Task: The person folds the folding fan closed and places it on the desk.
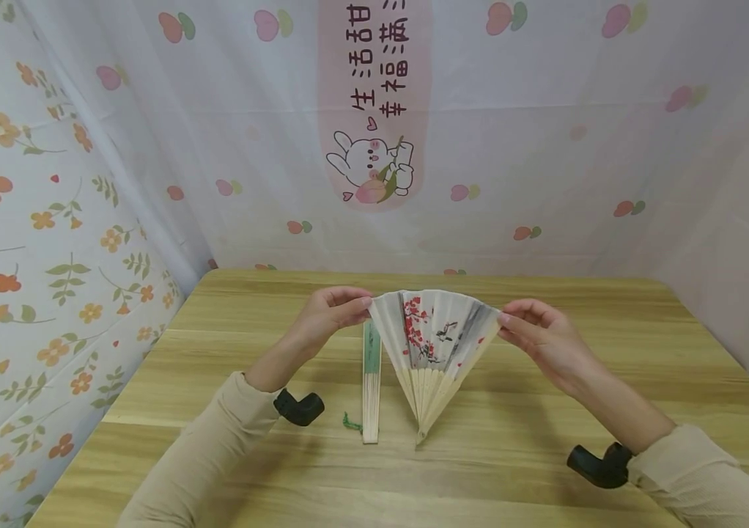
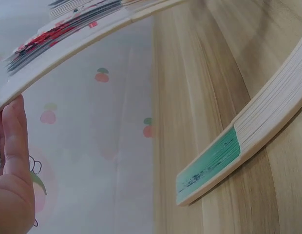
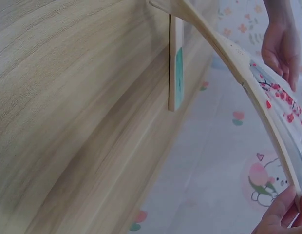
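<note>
A white folding fan [image 1: 437, 337] with red blossoms and a bird is spread partway between both hands, its pivot end pointing down toward the table. My left hand [image 1: 331, 315] pinches the fan's upper left corner, and my right hand [image 1: 542, 341] pinches its upper right corner. In the right wrist view the right fingers [image 3: 282, 207] grip the end of a wooden outer rib. A second folding fan [image 1: 371, 389], folded closed with green paper and a green cord, lies on the table just left of the spread one; its top end is partly hidden by the spread fan and left hand.
The wooden table [image 1: 229, 308] reaches back to a white curtain [image 1: 519, 147] printed with tulips and a rabbit. A flowered curtain [image 1: 51, 293] hangs at the left. Black wrist mounts [image 1: 298, 408] sit on both forearms.
</note>
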Action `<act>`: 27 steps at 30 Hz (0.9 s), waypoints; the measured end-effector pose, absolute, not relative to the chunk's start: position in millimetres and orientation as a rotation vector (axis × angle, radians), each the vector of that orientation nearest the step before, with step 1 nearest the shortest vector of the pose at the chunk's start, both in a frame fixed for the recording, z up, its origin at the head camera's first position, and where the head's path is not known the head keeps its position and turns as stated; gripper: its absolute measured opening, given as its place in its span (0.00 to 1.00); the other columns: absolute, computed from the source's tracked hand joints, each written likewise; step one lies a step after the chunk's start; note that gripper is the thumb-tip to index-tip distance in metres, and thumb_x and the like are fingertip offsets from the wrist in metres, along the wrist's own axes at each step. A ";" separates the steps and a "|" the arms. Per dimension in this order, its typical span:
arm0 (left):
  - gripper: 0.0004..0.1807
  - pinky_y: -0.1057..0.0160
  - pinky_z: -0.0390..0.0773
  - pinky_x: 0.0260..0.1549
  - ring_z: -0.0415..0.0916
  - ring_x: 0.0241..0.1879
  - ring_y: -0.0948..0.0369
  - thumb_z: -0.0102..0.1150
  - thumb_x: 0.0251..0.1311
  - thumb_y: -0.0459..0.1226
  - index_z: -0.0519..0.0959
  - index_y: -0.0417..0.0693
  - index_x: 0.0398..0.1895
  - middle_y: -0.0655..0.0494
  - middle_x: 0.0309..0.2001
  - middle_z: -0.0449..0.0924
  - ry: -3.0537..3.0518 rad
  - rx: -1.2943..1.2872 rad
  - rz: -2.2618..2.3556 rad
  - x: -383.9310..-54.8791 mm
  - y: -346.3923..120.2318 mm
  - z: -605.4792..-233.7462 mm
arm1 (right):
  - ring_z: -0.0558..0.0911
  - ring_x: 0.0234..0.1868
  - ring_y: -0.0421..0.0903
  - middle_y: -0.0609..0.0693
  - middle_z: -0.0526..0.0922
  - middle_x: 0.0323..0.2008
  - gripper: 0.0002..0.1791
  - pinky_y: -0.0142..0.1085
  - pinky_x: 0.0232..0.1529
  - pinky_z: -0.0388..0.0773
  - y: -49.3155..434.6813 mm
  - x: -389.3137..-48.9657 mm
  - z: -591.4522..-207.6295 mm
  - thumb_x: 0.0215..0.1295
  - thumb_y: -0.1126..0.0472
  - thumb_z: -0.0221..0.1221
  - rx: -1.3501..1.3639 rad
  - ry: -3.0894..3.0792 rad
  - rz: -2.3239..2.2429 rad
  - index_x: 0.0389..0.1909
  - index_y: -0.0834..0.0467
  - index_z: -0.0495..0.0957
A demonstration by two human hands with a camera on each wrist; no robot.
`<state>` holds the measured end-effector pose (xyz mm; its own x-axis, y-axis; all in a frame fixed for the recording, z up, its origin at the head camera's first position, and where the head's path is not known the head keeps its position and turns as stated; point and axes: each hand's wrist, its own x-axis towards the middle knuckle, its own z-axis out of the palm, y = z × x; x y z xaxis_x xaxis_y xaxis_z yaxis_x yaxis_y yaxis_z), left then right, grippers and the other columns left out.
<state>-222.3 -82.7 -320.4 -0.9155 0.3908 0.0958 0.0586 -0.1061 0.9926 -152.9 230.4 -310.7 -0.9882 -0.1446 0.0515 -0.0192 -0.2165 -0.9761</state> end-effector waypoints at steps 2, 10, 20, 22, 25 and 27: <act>0.09 0.54 0.73 0.46 0.78 0.34 0.60 0.53 0.58 0.30 0.75 0.32 0.40 0.53 0.34 0.79 1.930 0.502 2.121 -222.5 -82.0 -320.8 | 0.77 0.36 0.41 0.49 0.73 0.33 0.05 0.31 0.44 0.75 229.2 -153.4 -310.8 0.58 0.66 0.56 -0.201 1.920 -2.375 0.36 0.59 0.73; 0.11 0.52 0.72 0.47 0.78 0.33 0.60 0.54 0.57 0.30 0.75 0.31 0.41 0.52 0.34 0.79 1.934 0.481 2.117 -222.3 -79.0 -321.0 | 0.77 0.35 0.41 0.48 0.73 0.33 0.04 0.30 0.43 0.75 226.0 -155.8 -311.3 0.59 0.66 0.56 -0.208 1.913 -2.370 0.35 0.59 0.73; 0.10 0.62 0.77 0.40 0.77 0.31 0.62 0.55 0.56 0.30 0.76 0.32 0.39 0.54 0.33 0.79 1.930 0.499 2.117 -221.6 -72.6 -322.9 | 0.76 0.35 0.40 0.48 0.73 0.33 0.06 0.30 0.43 0.75 218.0 -159.0 -310.4 0.58 0.66 0.57 -0.201 1.914 -2.347 0.36 0.60 0.72; 0.10 0.63 0.77 0.39 0.76 0.31 0.63 0.55 0.56 0.30 0.76 0.31 0.40 0.54 0.32 0.79 1.930 0.502 2.117 -221.4 -72.1 -323.0 | 0.76 0.35 0.40 0.48 0.73 0.33 0.06 0.30 0.43 0.75 217.0 -159.2 -310.2 0.58 0.66 0.57 -0.200 1.911 -2.346 0.36 0.59 0.72; 0.11 0.60 0.77 0.41 0.76 0.30 0.63 0.55 0.56 0.30 0.75 0.30 0.40 0.55 0.32 0.79 1.928 0.486 2.115 -220.7 -71.0 -322.7 | 0.76 0.35 0.40 0.48 0.73 0.33 0.06 0.30 0.43 0.75 215.8 -159.2 -310.2 0.58 0.66 0.57 -0.192 1.905 -2.349 0.36 0.60 0.72; 0.11 0.60 0.77 0.41 0.76 0.30 0.63 0.55 0.56 0.30 0.75 0.30 0.40 0.54 0.32 0.79 1.923 0.472 2.117 -219.9 -69.5 -322.3 | 0.76 0.35 0.41 0.48 0.73 0.33 0.06 0.31 0.44 0.75 214.6 -159.2 -310.4 0.58 0.66 0.57 -0.185 1.906 -2.347 0.36 0.60 0.72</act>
<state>-219.9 -69.5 -322.3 -0.9185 0.3883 0.0750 0.0374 -0.1034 0.9939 -159.2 214.6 -310.4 -0.9863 -0.1636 0.0236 0.0104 -0.2040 -0.9789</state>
